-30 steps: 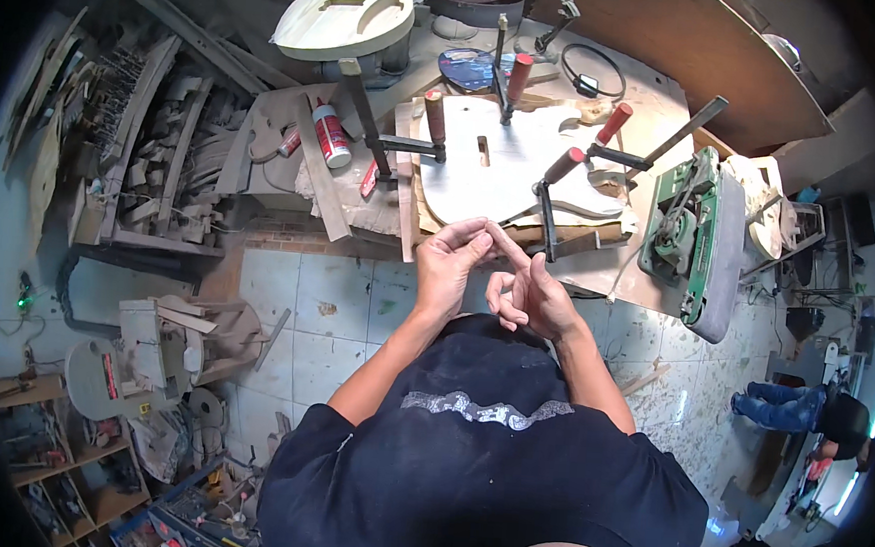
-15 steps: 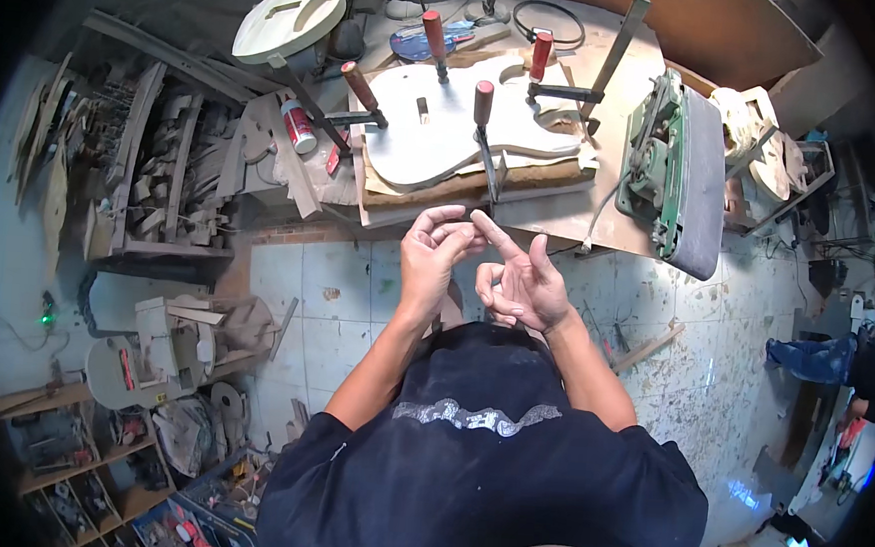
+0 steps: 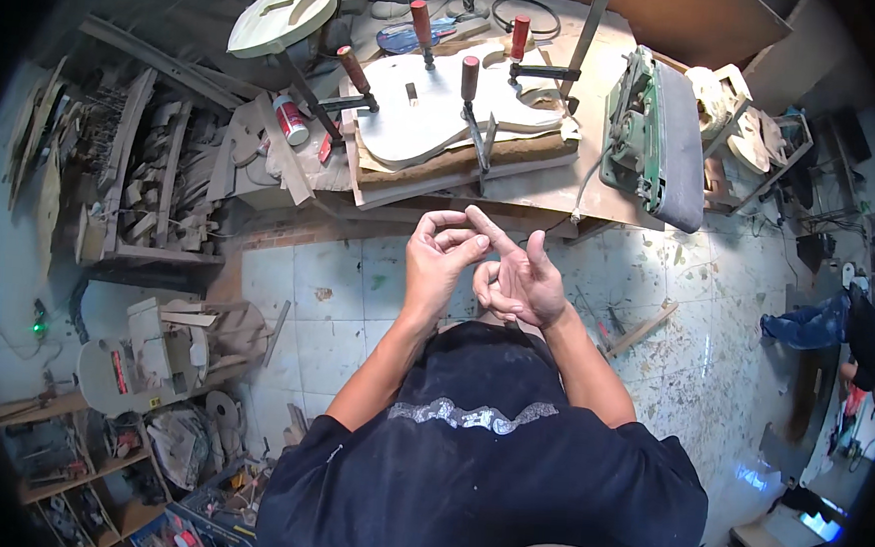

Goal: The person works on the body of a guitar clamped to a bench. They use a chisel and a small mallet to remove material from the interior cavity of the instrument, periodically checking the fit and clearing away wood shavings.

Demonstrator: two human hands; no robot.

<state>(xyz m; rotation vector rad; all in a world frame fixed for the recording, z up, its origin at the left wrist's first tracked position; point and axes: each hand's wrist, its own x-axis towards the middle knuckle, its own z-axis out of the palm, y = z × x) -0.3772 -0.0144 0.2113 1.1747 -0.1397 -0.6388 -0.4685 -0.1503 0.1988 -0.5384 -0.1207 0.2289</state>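
In front of my body, just off the near edge of the workbench, my hands meet. My left hand (image 3: 436, 271) is closed, its thumb and fingertips pinching the outstretched index finger of my right hand (image 3: 525, 285). That right hand is palm up, thumb spread and the other fingers loosely curled, with no object visible in it. Beyond them, a pale electric guitar body (image 3: 414, 130) lies flat on a brown padded board (image 3: 464, 165). Several clamps with red handles, one a near clamp (image 3: 469, 83), hold it down; neither hand touches it.
A green belt sander (image 3: 656, 137) stands at the bench's right. A second guitar body (image 3: 291, 9) is raised at the back left, near a red-and-white can (image 3: 290, 120). Wood offcuts (image 3: 153, 181) fill a rack at left. Another person (image 3: 825, 322) is at far right.
The view has shifted slightly, so the bench and clamped guitar body sit a little higher and further left. My left thumb has slid slightly along the right index finger.
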